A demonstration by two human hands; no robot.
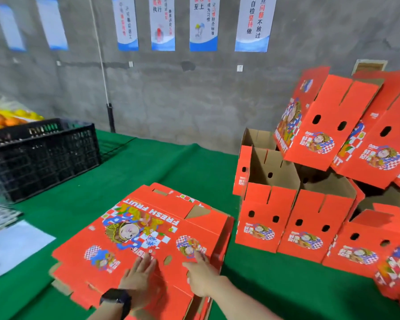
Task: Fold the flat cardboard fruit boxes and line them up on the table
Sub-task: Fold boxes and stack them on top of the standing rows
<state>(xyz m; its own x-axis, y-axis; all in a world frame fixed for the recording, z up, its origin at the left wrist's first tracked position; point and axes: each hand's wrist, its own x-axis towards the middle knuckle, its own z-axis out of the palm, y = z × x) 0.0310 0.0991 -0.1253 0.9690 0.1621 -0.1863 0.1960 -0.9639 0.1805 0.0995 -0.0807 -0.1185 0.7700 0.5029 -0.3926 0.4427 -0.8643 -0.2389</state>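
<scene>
Left hand (pixel 139 277) and right hand (pixel 202 276) press flat-fingered on near-edge flat boxes (pixel 148 227); the left-edge black crate (pixel 44 155) holds oranges (pixel 5 121).

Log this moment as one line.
left hand: flat on top flat box | right hand: touches same box | folded boxes: standing at right | fold: not started

Light is even and diffuse, medium bright, source not in view. Shadows are soft: a narrow one beside the flat box stack (pixel 148 227) on its 3 o'clock side, dark interiors in the folded boxes (pixel 266 218) at 3. Whole frame slightly smeared, worst on the crate (pixel 44 153) and paper (pixel 16 248) at 9 and the boxes at 4. Wide-angle bend tilts the posters (pixel 203 24) at 12 outward.
</scene>
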